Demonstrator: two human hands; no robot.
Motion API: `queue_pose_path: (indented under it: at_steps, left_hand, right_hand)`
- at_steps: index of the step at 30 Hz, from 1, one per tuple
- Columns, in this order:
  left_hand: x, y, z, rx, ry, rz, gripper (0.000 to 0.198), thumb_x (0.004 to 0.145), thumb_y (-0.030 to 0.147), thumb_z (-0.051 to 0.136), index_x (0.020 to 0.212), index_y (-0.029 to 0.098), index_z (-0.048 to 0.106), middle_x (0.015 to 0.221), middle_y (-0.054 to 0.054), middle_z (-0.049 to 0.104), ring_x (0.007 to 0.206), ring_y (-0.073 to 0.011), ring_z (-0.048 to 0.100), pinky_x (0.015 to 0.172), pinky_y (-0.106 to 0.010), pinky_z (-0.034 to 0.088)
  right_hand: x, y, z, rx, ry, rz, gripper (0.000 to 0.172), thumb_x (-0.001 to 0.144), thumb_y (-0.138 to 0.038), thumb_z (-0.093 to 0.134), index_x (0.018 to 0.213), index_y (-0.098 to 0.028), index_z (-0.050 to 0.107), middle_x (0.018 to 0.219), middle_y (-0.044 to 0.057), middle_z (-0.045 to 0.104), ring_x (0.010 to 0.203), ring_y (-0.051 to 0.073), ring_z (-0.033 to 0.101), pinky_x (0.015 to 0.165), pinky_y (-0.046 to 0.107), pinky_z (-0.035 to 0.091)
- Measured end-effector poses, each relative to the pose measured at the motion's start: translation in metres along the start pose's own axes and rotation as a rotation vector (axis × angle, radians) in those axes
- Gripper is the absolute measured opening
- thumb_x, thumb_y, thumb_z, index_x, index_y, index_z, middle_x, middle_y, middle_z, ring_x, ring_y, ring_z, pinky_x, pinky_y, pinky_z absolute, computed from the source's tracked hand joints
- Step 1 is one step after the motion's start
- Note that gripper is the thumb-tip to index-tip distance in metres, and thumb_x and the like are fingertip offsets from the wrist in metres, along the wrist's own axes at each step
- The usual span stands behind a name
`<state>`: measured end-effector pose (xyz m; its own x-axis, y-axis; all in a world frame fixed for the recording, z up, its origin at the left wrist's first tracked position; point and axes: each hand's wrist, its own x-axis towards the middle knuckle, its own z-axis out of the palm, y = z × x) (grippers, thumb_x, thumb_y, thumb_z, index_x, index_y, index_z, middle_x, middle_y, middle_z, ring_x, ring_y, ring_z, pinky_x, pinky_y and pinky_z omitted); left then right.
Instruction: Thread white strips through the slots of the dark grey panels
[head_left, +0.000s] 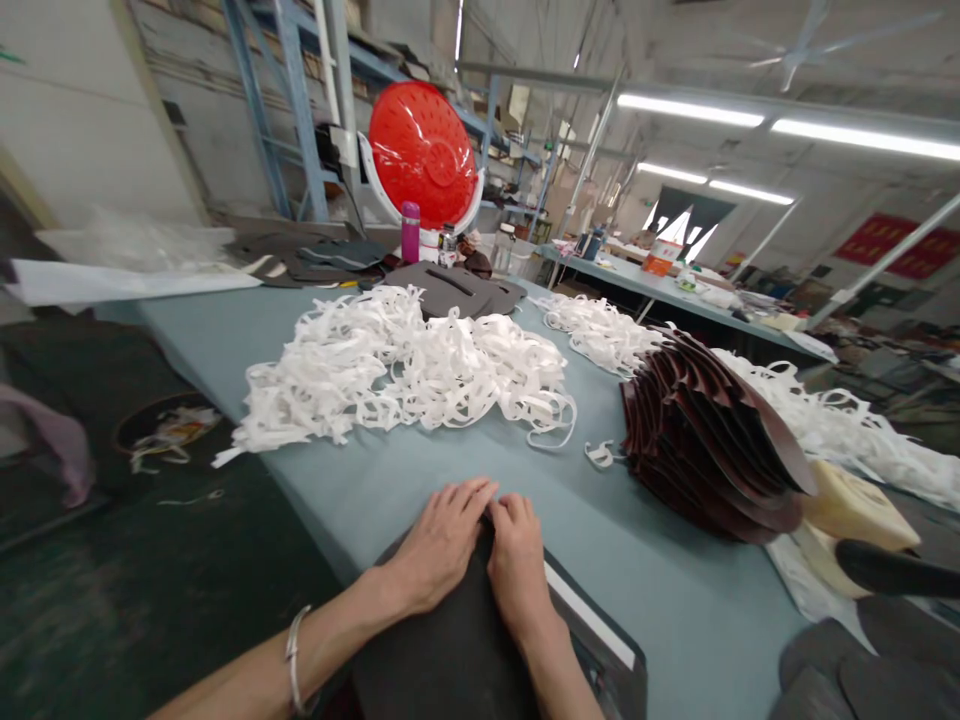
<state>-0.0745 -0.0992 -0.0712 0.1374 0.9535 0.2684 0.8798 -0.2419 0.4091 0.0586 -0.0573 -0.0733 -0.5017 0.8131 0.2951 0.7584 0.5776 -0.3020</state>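
Note:
My left hand (448,535) lies over the far edge of a dark grey sheet piece (442,660), its fingers bent together and pressed on that edge. Right beside it, my right hand (519,560) is closed with fingers curled down on the same edge. The fingertips of both hands nearly touch, and the thumbs are mostly hidden. Under the sheet at the right, a dark panel with a white strip (589,610) pokes out onto the blue-green table (577,500). A bracelet is on my left wrist.
Heaps of white ribbon strips (427,370) lie across the table. A fanned stack of dark brown curved pieces (709,440) stands at the right, next to a yellow block (862,510). Dark rounded pieces (892,650) lie near right. Behind stand a magenta bottle (410,232) and a red fan-like disc (421,155).

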Motion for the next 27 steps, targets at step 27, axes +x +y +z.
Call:
queue_pose_path:
  at_steps: [27]
  left_hand:
    - [-0.001,0.005,0.004,0.116,-0.007,0.243,0.040,0.088,0.007,0.037,0.122,0.020,0.055,0.122,-0.007,0.058,0.116,-0.0205,0.050,0.099,-0.038,0.036]
  right_hand:
    - [-0.099,0.070,-0.068,-0.156,-0.011,0.001,0.033,0.080,0.001,0.037,0.100,-0.015,0.058,0.092,0.008,0.059,0.087,0.021,0.050,0.075,0.034,0.043]
